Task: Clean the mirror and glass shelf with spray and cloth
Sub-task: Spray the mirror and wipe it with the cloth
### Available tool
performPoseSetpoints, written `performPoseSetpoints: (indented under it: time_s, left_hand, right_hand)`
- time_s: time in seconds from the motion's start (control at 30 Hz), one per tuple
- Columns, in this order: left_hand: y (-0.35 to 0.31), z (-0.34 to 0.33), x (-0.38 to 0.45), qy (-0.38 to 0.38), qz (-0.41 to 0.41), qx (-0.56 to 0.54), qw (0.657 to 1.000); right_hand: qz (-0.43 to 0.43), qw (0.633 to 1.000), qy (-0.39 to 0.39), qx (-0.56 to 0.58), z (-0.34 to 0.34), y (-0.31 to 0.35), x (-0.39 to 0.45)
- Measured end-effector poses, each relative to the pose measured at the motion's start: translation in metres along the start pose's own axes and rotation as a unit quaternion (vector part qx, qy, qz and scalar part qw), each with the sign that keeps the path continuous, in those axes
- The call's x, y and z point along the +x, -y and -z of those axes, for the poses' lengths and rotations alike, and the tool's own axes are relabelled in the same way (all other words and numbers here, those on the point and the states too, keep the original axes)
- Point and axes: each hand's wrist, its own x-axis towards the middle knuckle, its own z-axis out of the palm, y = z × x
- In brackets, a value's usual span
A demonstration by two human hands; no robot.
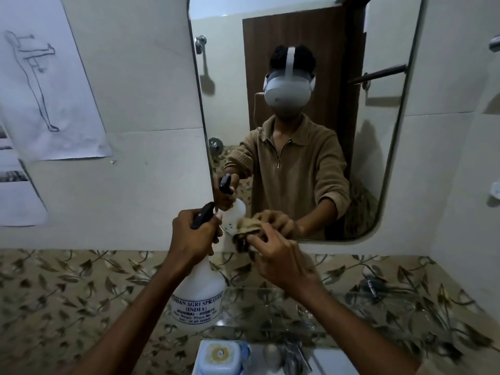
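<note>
A: Largest item?

B: Mirror [311,117], fixed upright to the tiled wall, rounded corners. Rigid, fragile, slick; I judge it wants even pressure on the flat and none at the edges.

A: Next?

B: Glass shelf [311,301], clear, mounted below the mirror on the leaf-patterned tile band, with the tap and a soap box below it. Brittle, likely slippery when wet; best wiped with the load kept near its brackets.

A: Spray bottle?

B: Spray bottle [198,299], white plastic, black trigger head, printed label. It hangs in the air in front of the shelf, nozzle toward the lower left of the mirror. Probably light and slightly yielding at the body; the neck under the trigger is the sound hold.

A: Cloth?

B: Cloth [244,234], brownish, bunched, at the mirror's bottom edge just right of the nozzle. Soft and limp, so it should be kept wadded against the palm.

A: Hands?

B: Left hand [190,234], closed round the bottle neck, fingers at the trigger. Right hand [281,263], fingers pinched on the cloth; whether the cloth touches the glass, I cannot tell.
</note>
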Motion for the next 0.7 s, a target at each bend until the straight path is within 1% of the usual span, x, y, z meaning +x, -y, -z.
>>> performPoseSetpoints:
  time_s: [0.03, 0.1, 0.17, 0.23, 0.3, 0.4, 0.47, 0.5, 0.53, 0.57, 0.6, 0.63, 0.67, 0.7]
  left_hand:
    - [0.001, 0.001, 0.000, 0.000, 0.003, -0.004, 1.000]
    - [0.001, 0.004, 0.001, -0.004, 0.006, -0.010, 1.000]
    - [0.001, 0.004, 0.002, -0.007, 0.004, -0.004, 1.000]
    - [0.000, 0.003, 0.003, -0.004, -0.001, 0.012, 1.000]
    - [-0.002, 0.001, 0.005, 0.001, -0.007, 0.021, 1.000]
    - [-0.005, -0.004, 0.008, 0.010, -0.012, 0.015, 1.000]
    - [-0.008, -0.008, 0.010, 0.016, -0.012, 0.006, 1.000]
    - [-0.011, -0.012, 0.011, 0.020, -0.014, 0.001, 1.000]
    - [-0.014, -0.016, 0.012, 0.024, -0.017, -0.002, 1.000]
    - [-0.018, -0.021, 0.013, 0.030, -0.023, -0.002, 0.999]
    - [-0.022, -0.026, 0.014, 0.034, -0.030, -0.001, 0.999]
    - [-0.027, -0.031, 0.014, 0.039, -0.037, -0.001, 0.999]
    - [-0.034, -0.037, 0.015, 0.045, -0.044, -0.006, 0.998]
    - [-0.039, -0.041, 0.016, 0.049, -0.049, -0.012, 0.998]
  right_hand:
    - [-0.011, 1.000, -0.011, -0.012, 0.007, -0.012, -0.011]
    - [-0.073, 0.995, -0.066, -0.021, 0.022, -0.035, -0.031]
    - [-0.143, 0.980, -0.135, -0.030, 0.035, -0.051, -0.048]
    - [-0.209, 0.958, -0.196, -0.031, 0.044, -0.057, -0.057]
    - [-0.277, 0.924, -0.262, -0.020, 0.051, -0.062, -0.060]
    - [-0.375, 0.855, -0.358, 0.012, 0.063, -0.068, -0.053]
    - [-0.425, 0.816, -0.391, 0.023, 0.070, -0.066, -0.039]
    - [-0.443, 0.804, -0.397, 0.026, 0.074, -0.063, -0.030]
    - [-0.456, 0.799, -0.391, 0.028, 0.077, -0.059, -0.020]
    - [-0.451, 0.812, -0.370, 0.023, 0.078, -0.056, -0.011]
    - [-0.414, 0.847, -0.333, 0.009, 0.077, -0.051, -0.004]
    - [-0.346, 0.896, -0.278, -0.011, 0.073, -0.046, 0.001]
    - [-0.256, 0.943, -0.208, -0.034, 0.069, -0.042, 0.001]
    - [-0.164, 0.976, -0.132, -0.058, 0.064, -0.039, -0.002]
